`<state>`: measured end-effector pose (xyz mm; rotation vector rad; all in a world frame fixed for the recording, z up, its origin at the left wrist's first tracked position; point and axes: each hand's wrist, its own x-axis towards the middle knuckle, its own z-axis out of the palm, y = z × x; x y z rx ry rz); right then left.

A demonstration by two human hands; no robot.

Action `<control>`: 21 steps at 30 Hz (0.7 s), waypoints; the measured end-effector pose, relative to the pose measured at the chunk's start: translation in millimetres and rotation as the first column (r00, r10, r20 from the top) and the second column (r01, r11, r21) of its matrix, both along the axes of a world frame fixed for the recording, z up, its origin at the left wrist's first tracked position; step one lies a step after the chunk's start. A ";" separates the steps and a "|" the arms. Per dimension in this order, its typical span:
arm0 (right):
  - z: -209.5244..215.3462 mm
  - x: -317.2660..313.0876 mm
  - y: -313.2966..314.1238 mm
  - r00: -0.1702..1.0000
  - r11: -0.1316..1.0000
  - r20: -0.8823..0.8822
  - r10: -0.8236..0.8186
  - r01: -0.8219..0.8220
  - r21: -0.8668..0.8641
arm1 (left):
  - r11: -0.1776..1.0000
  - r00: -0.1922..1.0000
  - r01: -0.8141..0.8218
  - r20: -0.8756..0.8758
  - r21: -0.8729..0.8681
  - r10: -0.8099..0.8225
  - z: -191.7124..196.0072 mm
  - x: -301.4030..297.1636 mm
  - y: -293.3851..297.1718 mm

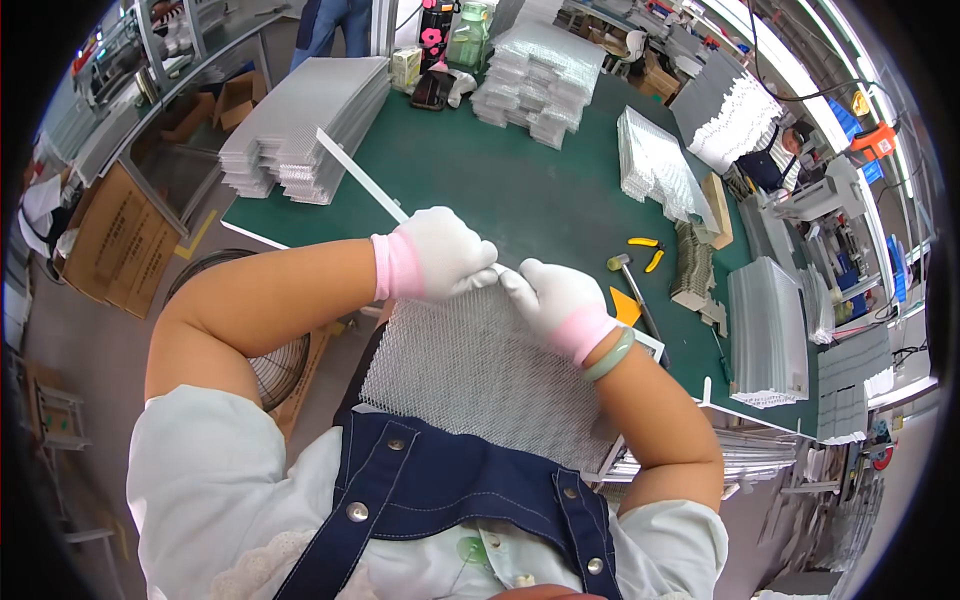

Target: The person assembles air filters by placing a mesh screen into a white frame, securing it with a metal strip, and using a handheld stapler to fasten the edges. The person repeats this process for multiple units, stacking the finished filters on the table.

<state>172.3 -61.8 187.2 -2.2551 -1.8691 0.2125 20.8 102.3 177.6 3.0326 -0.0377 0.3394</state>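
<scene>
My left hand [445, 255], in a white glove with a pink cuff, is closed around a narrow white strip [362, 175] that sticks out toward the far left. My right hand [560, 305], gloved alike, has its thumb and fingers pinched together right beside the left fingertips. What lies in that pinch is too small and covered to make out. Below both hands a silvery mesh sheet [470, 380] slopes from the table edge toward my apron. Beside my right wrist, the end of a white bar [648, 343] shows.
On the green table [480, 180] stand stacked mesh sheets [310, 120], with more stacks [540, 75] at the back and right [768, 330]. A hammer [638, 290], yellow-handled pliers [650, 250] and a yellow piece [625, 307] lie right. A fan [283, 370] stands left; another person [775, 160] is far right.
</scene>
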 end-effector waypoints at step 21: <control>5.0 16.2 -21.2 0.995 0.961 -0.093 -0.029 0.054 0.271 | -0.087 0.943 0.004 -0.025 -0.996 0.332 -15.9 -47.5 -30.3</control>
